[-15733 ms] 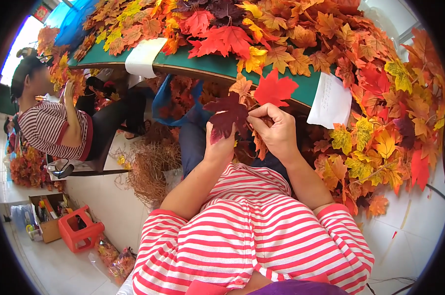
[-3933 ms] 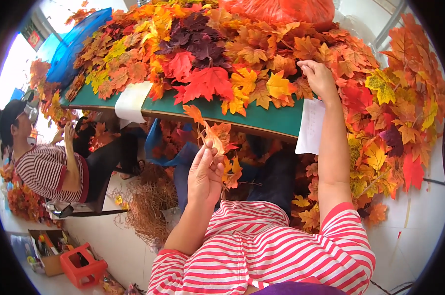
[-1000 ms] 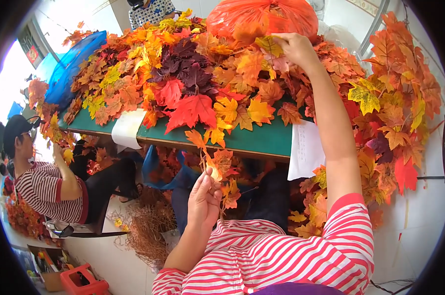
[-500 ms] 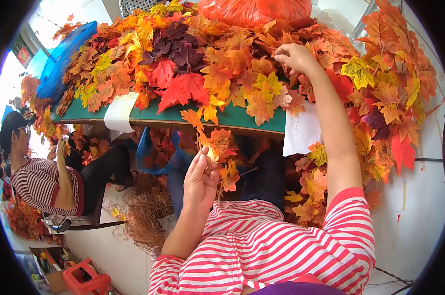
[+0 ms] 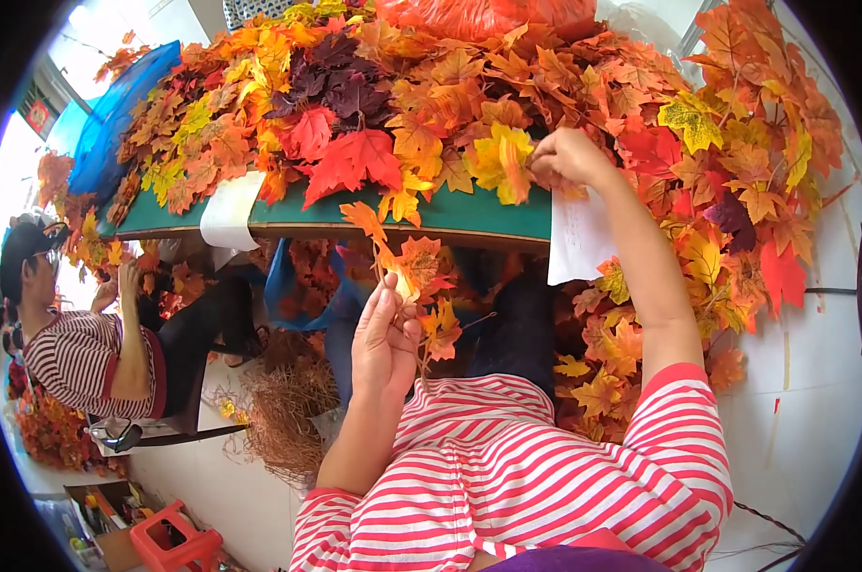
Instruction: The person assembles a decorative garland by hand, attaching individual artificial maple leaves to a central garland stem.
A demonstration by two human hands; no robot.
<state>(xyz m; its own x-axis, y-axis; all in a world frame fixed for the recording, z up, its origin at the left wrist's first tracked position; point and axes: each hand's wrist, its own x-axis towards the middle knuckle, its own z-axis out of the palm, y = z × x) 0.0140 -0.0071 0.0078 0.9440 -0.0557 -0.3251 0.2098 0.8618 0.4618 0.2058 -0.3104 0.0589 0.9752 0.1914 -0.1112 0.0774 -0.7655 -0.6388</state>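
My left hand [image 5: 383, 332] is closed in a pinch on the brown stem of an artificial maple-leaf spray [image 5: 417, 262], held upright in front of my lap. Its leaves are orange and red. Over the near edge of the green table [image 5: 354, 212], my right hand [image 5: 572, 157] has its fingers closed on a yellow-and-orange maple leaf [image 5: 500, 164], which looks slightly blurred. Behind both hands, artificial maple leaves in orange, yellow, red and dark purple [image 5: 347, 100] are heaped across the table.
A white paper sheet [image 5: 578, 238] hangs below my right hand; a white strip [image 5: 231, 212] hangs farther left. Leaf sprays [image 5: 755, 205] spill over the right side. At left sits another person [image 5: 92, 357]. Dry brown stems [image 5: 283, 419] and a red stool [image 5: 175, 539] are on the floor.
My right hand has drawn back from the heap toward the table's near edge, now with the yellow-and-orange leaf in its fingers. My left hand stays nearly in place with the spray.
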